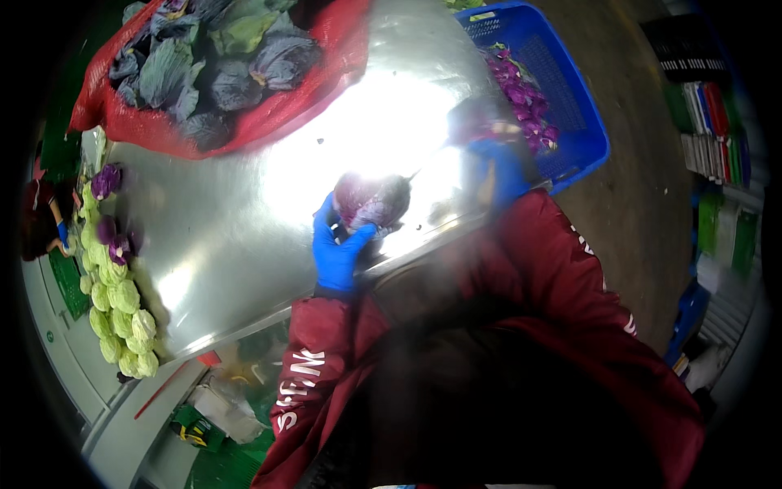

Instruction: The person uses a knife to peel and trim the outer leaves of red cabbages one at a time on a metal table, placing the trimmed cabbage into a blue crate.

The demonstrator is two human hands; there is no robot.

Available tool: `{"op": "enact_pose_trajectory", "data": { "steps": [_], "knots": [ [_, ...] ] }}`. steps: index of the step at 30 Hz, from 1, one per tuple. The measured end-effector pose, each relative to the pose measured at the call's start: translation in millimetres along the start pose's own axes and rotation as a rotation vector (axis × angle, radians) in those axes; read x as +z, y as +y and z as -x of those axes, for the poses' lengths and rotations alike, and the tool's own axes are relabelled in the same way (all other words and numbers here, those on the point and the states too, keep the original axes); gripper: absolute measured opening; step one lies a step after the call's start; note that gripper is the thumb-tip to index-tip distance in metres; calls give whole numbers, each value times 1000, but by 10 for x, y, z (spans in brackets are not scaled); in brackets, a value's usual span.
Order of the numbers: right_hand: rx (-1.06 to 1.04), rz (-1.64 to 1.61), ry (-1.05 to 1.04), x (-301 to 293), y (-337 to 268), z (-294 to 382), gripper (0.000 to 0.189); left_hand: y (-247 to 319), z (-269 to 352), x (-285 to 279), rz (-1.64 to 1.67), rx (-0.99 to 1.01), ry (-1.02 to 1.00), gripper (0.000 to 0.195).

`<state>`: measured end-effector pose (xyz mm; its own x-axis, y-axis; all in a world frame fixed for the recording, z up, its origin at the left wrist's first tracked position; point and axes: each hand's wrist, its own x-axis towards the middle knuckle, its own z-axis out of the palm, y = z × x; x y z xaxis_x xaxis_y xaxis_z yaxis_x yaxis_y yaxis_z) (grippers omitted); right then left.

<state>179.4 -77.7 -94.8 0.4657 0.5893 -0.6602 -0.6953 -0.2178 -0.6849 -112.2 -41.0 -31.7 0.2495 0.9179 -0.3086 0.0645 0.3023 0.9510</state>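
A red cabbage rests on the shiny metal tabletop, close to its front edge. My left hand, in a blue glove, grips it from the left with fingers and thumb spread around its side. Off to the right, my right hand, also blue-gloved, is blurred by motion near the table's edge beside the basket. A dark purplish blur shows just beyond that hand; whether the hand holds it is unclear.
A red mesh sack of red cabbages lies across the far side. Green cabbages and a few purple ones line the left end, near another person. A blue plastic basket on the right holds purple leaf scraps.
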Motion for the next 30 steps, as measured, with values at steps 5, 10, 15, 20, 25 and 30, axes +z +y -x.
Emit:
{"op": "enact_pose_trajectory", "data": {
  "steps": [5, 10, 15, 20, 25, 30],
  "knots": [
    [-155, 129, -228, 336, 43, 88, 38, -84, -31, 150, -71, -54, -106, 67],
    [-534, 967, -364, 848, -323, 462, 70, 64, -213, 334, -87, 47, -126, 78],
    [-400, 926, -269, 679, -132, 461, 61, 82, -447, 640, -144, 154, -80, 88],
    [-425, 936, -114, 495, -422, 510, 44, 240, -859, 709, -413, 371, -204, 98],
    [-549, 904, -254, 644, -627, 465, 45, 204, -805, 996, -415, 438, -162, 103],
    [-549, 943, -329, 371, -491, 415, 41, 425, -732, 1194, -419, 259, -263, 104]
  ]
}}
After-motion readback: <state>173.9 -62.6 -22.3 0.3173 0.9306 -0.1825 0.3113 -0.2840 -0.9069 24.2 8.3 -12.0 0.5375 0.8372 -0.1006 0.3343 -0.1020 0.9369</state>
